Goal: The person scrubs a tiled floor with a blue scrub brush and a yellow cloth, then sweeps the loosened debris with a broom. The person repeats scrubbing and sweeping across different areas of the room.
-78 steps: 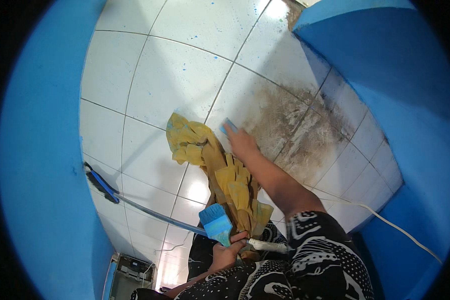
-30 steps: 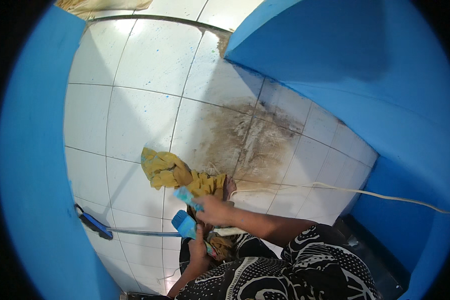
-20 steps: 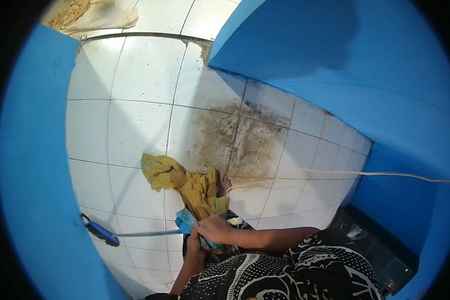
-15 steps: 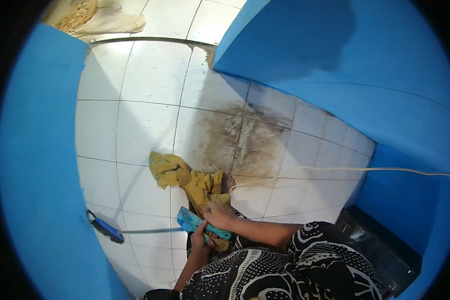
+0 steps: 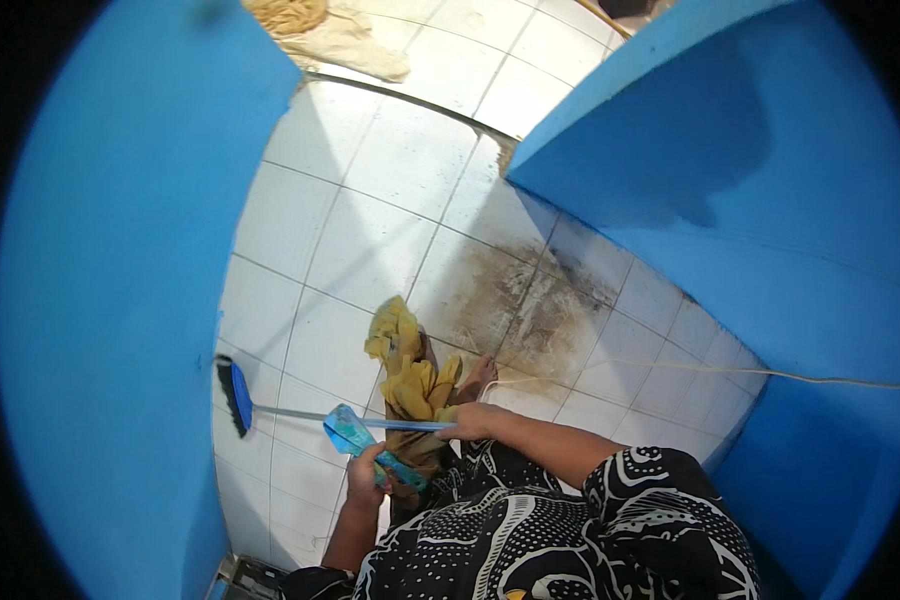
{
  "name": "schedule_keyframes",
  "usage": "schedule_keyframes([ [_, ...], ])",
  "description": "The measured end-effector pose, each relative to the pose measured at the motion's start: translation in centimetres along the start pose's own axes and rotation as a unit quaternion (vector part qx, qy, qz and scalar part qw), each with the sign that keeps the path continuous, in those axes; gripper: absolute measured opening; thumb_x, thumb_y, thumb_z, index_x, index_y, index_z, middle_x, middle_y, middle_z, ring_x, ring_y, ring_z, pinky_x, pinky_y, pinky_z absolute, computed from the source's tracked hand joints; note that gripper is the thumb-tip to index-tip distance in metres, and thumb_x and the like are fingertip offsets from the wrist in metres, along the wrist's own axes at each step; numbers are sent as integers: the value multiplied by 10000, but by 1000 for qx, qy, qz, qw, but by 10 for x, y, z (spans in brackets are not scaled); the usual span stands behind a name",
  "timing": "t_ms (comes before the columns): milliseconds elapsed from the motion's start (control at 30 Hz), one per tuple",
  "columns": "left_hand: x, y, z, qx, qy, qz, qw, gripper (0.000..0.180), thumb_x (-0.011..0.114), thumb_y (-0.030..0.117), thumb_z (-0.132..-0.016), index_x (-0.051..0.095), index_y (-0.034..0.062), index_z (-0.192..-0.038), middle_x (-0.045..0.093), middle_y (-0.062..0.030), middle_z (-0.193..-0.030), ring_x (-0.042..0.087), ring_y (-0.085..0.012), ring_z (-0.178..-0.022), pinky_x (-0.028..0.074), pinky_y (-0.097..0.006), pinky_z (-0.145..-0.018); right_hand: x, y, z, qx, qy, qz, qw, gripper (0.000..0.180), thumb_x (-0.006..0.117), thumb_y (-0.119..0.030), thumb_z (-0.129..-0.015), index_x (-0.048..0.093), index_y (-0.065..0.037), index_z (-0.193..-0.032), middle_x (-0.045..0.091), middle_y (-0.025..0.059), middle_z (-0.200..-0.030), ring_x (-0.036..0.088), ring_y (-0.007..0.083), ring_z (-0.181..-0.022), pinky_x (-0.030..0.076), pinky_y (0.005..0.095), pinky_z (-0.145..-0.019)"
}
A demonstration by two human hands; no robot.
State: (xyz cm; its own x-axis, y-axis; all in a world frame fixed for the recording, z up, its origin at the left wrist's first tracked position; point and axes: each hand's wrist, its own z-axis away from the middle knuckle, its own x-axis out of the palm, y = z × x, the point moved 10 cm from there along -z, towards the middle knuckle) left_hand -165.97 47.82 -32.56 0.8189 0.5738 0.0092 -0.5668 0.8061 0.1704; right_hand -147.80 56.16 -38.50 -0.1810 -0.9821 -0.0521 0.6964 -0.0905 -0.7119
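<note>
The mop handle (image 5: 370, 420) is the landmark here: a thin pale rod lying nearly level across the white tiled floor (image 5: 390, 180), its long axis running left to right in the head view.

At its far left end sits the dark blue head (image 5: 235, 395), close to the left blue wall (image 5: 100, 300). Right of that, just below the handle, the left hand (image 5: 368, 468) is closed around a light blue plastic piece (image 5: 348, 432) that touches or sits on the rod; whether it is fixed to the rod cannot be told. The yellow cloth (image 5: 410, 375) rises from the handle's middle and lies bunched on the tiles above it, with its lower part hanging down between the two hands. At the rod's right end the right hand (image 5: 470, 422) is closed on the handle, the forearm coming in from the lower right.

So both hands sit at the near end of the rod, the head lying away to their left; the left hand is the nearer to it. A bare foot (image 5: 477, 375) stands just above the right hand. Further right, a dark stain (image 5: 530, 310) spreads over the tiles, and a thin white cord (image 5: 690, 368) runs off toward the right blue wall (image 5: 730, 180).
</note>
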Motion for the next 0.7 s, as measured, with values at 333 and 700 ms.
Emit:
schedule_keyframes([
  [333, -117, 27, 158, 94, 11, 62, 994, 178, 598, 98, -791, 567, -43, -895, 617, -125, -818, 625, -240, -713, 512, -365, -665, -15, -61, 195, 164, -154, -148, 963, 523, 578, -467, -810, 572, 18, -615, 536, 73, -485, 502, 177, -368, 425, 332, -407],
  [700, -186, 22, 174, 79, 100, -27, 991, 220, 651, 125, -732, 564, -37, -853, 601, -115, -747, 597, -239, -599, 490, -346, -539, 28, -22, 112, 103, -4, 0, 995, 483, 622, -409, -727, 636, 37, -911, 640, 163, -791, 619, 268, -741, 480, 368, -684],
])
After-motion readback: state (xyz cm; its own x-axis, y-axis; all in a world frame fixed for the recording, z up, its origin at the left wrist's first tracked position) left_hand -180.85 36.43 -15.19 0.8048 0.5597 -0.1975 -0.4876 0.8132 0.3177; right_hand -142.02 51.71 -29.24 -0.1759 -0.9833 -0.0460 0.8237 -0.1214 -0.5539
